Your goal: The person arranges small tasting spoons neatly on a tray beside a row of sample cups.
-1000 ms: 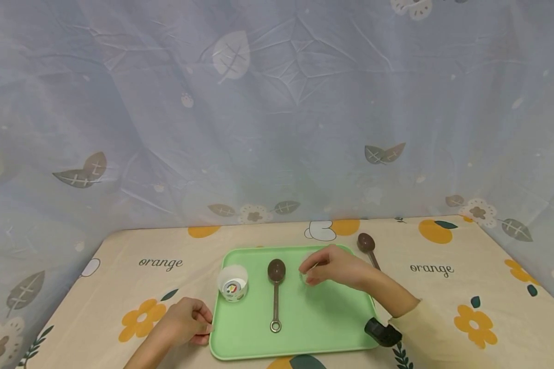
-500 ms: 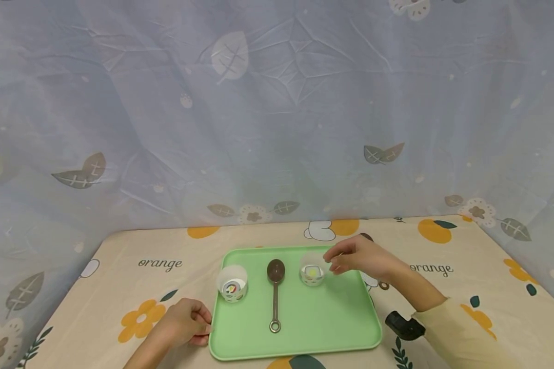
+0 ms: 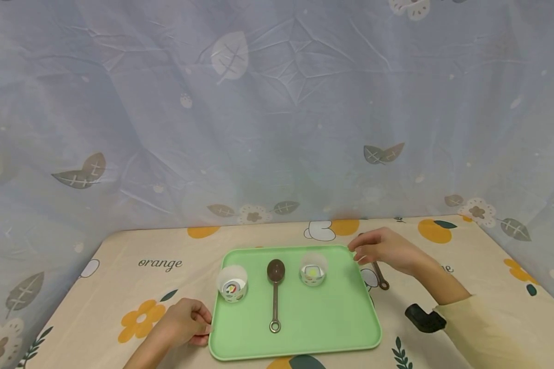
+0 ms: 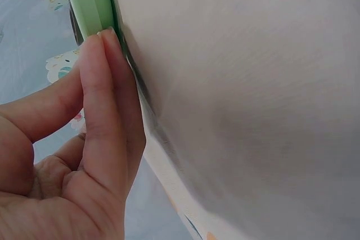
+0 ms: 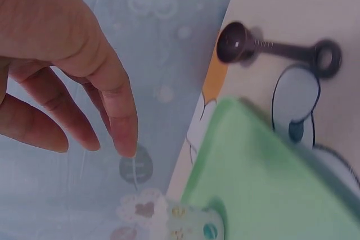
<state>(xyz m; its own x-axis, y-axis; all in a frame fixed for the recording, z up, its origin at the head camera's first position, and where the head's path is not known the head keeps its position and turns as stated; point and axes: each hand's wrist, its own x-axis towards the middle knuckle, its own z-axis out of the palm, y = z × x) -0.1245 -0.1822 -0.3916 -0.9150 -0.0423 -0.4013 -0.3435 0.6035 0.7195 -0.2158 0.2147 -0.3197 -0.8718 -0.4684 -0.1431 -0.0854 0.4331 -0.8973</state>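
Observation:
My left hand (image 3: 186, 322) pinches the left rim of a light green tray (image 3: 318, 328); in the left wrist view the thumb and fingertips meet at the tray's edge (image 4: 93, 4). Lying on the tray are a brown scoop (image 3: 275, 271) with a ring at its handle end, a small white paper cup (image 3: 232, 282) on the left and a second paper cup (image 3: 313, 271) right of the scoop. My right hand (image 3: 390, 250) hovers over the tray's far right corner, fingers loosely bent, holding nothing. Beyond that corner, a second brown scoop (image 5: 281, 49) lies on the tablecloth, partly hidden by this hand in the head view.
A cream tablecloth (image 3: 161, 287) printed with oranges and flowers covers the table. Behind it hangs a grey-blue leaf-patterned curtain (image 3: 277, 128). A black wrist strap (image 3: 424, 319) sits by the right sleeve.
My right hand has let go of the right paper cup, leaving it on the tray, and has moved right towards the scoop beside the tray. The left hand has stayed at the rim.

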